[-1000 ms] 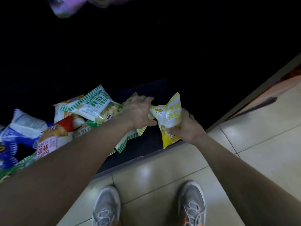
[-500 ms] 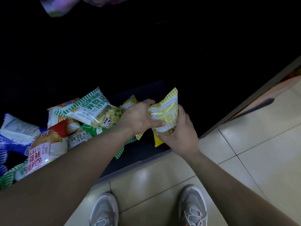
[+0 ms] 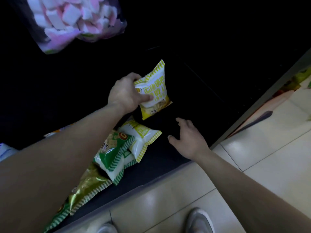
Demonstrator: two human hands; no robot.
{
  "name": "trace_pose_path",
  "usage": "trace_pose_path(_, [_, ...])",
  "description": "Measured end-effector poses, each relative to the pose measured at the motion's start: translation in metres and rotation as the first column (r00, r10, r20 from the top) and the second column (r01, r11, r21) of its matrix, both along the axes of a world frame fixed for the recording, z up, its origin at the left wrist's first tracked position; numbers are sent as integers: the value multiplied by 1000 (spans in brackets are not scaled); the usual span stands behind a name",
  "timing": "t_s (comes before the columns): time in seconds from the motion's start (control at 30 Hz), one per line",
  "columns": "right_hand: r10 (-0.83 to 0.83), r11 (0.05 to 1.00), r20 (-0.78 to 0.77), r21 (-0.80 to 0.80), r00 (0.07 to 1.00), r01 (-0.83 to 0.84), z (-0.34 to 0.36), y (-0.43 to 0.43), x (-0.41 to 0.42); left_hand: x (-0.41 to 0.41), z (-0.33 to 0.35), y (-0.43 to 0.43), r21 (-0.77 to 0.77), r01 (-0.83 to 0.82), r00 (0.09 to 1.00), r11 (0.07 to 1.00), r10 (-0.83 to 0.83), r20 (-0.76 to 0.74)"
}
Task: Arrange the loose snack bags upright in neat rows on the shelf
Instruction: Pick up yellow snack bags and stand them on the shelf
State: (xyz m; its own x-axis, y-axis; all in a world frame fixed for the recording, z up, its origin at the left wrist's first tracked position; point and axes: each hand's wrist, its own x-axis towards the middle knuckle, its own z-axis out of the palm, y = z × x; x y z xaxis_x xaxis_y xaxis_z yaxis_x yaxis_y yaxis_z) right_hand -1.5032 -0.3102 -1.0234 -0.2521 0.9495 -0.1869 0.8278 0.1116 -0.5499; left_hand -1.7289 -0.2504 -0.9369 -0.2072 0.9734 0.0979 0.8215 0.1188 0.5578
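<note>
The left hand (image 3: 125,95) is gripping a yellow snack bag (image 3: 154,91) by its side; below this grip, the right hand (image 3: 188,138) is hanging with fingers spread, holding nothing.

Front of yellow bag (image 3: 154,91), gripped by left hand (image 3: 125,95): two rows of large yellow-green characters on white, Chinese by shape, too blurred to read. A fainter row beneath may be digits (uncertain). Small round logo (image 3: 138,90) at its upper left, unreadable. White sticker (image 3: 153,111) near bottom edge, print too small. On the lying green bag (image 3: 114,153): orange badge (image 3: 123,135) with a single "0"-like mark. White label (image 3: 105,146) with tiny dark print, illegible.
</note>
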Motion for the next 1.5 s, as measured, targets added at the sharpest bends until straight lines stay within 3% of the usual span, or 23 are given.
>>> trace_pose_path(0.2, [134,985,149,-130,980,-115,-22,23,-17,7,-63,43,-19,-10,986,1000,7,-167])
trace_pose_path(0.57, [199,968,159,-188,967,-168,-54,38,-42,8,-107,92,118,-90,994,989,98,-57])
trace_pose_path(0.73, [179,968,131,-203,975,-150,-55,30,-47,19,-94,88,48,-79,961,996,88,-262])
trace_pose_path(0.83, [143,976,119,-182,983,-120,-51,27,-51,13,-78,73,18,-27,946,999,31,-322])
trace_pose_path(0.97, [96,982,119,-173,988,-75,-42,25,-62,-23,-50,18,-50,42,971,998,-52,-232])
trace_pose_path(1.17, [131,984,267,-151,955,-93,-37,16,-80,-73,-47,-83,-138,-60,973,989,27,-230])
trace_pose_path(1.3, [78,996,218,-48,973,-69,-33,11,-73,-77,-67,-105,-231,-5,907,973,-93,-411])
trace_pose_path(1.5, [-57,987,-62,144,996,66,-27,1,-46,-70,-76,-99,-187,64,901,980,-138,-412])
